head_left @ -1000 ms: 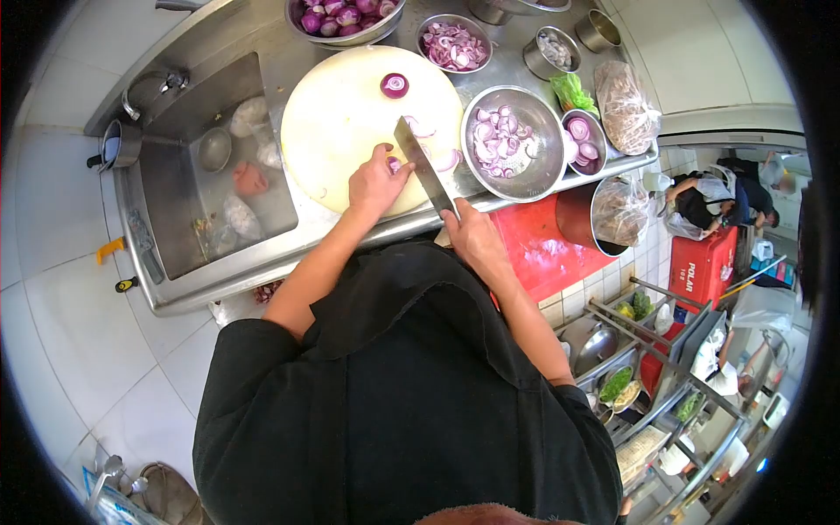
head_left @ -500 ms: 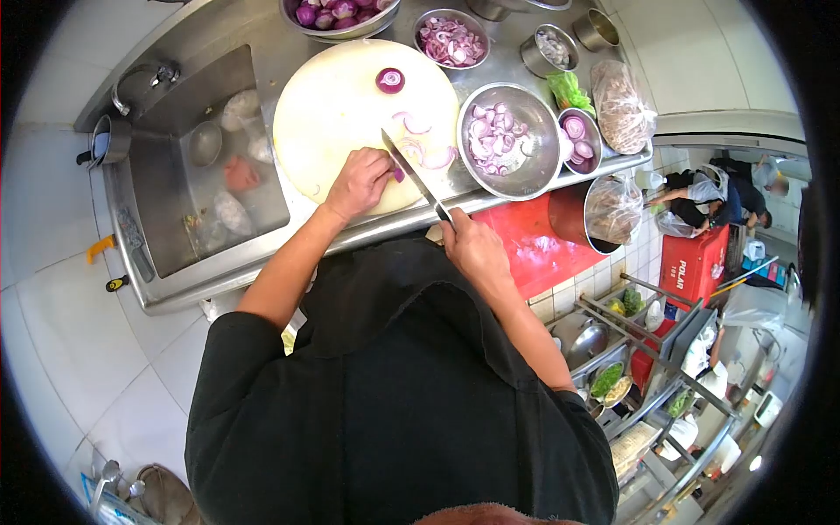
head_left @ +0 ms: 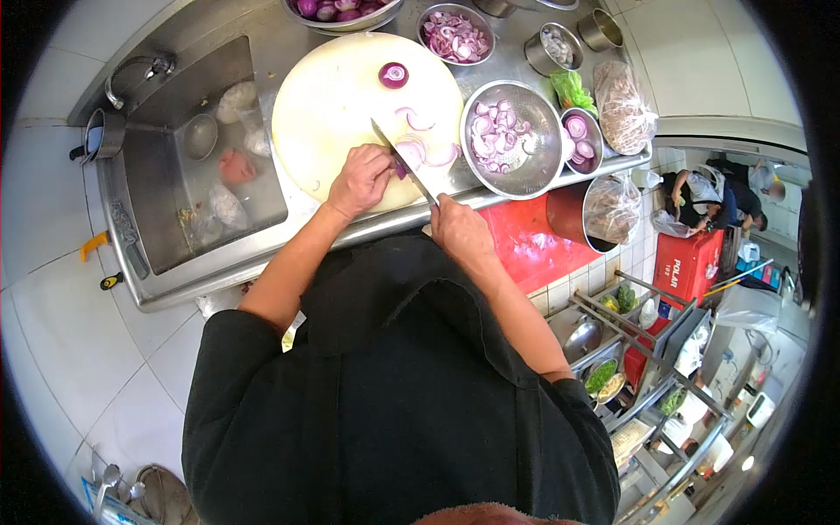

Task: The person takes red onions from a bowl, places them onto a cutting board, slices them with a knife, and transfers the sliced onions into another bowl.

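Note:
On the round cutting board [head_left: 328, 96], my left hand [head_left: 362, 179] is closed on a red onion [head_left: 402, 171], mostly hidden by the fingers. My right hand [head_left: 461, 229] grips the handle of a knife [head_left: 404, 162], its blade lying along the right side of the held onion. Cut onion slices [head_left: 411, 150] lie on the board just beyond the blade. Farther up the board sits a red onion piece [head_left: 394, 75], cut face showing. A perforated metal bowl [head_left: 539, 171] with onion slices stands right of the board.
At the left is a sink [head_left: 166, 254] with bagged items in it. Behind the board stand a bowl of whole onions [head_left: 367, 23] and a bowl of sliced onions [head_left: 455, 35]. Bags and small pots line the right end. Another person [head_left: 700, 194] is farther off at the right.
My right hand and the knife have shifted slightly left and toward the far side, bringing the blade closer against the held onion. My left hand stays nearly in place.

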Demonstrator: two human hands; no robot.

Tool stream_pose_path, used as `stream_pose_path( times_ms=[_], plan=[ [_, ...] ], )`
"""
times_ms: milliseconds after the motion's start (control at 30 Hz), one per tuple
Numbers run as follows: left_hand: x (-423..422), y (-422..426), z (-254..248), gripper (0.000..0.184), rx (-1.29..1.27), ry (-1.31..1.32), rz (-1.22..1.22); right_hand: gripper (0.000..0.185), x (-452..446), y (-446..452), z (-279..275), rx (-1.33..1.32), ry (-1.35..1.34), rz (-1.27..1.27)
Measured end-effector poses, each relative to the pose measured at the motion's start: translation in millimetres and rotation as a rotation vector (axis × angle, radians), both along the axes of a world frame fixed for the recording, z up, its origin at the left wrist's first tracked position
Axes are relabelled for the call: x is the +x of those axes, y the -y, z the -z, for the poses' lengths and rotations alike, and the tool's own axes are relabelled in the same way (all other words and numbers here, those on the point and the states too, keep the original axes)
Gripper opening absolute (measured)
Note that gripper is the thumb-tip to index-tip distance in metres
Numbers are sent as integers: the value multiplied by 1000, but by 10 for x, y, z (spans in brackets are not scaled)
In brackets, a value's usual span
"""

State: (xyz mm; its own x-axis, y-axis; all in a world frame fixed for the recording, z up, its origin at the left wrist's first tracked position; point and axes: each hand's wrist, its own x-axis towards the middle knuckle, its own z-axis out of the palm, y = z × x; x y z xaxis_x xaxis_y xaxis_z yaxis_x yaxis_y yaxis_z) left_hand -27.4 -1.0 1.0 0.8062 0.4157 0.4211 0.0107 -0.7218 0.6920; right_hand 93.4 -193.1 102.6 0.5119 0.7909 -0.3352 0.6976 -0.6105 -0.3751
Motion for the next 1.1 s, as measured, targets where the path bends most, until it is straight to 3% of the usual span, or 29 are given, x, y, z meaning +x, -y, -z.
stream_pose_path(
  times_ms=[167, 367, 567, 667, 1100],
  plan=[
    [6, -20, -47, 13, -11, -5, -10, 24, 13, 21, -211, 38, 8, -18],
    [0, -37, 34, 12, -8, 10, -12, 25, 8, -57, 150, 7, 36, -47],
    [-26, 6, 12, 13, -15, 36, -39, 24, -35, 16, -295, -12, -58, 30],
    [-15, -3, 23, 14, -14, 45, -33, 24, -35, -8, 142, -19, -1, -27],
    [-24, -10, 93, 14, -10, 49, -55, 26, -42, 134, -390, -34, -80, 10]
  ],
)
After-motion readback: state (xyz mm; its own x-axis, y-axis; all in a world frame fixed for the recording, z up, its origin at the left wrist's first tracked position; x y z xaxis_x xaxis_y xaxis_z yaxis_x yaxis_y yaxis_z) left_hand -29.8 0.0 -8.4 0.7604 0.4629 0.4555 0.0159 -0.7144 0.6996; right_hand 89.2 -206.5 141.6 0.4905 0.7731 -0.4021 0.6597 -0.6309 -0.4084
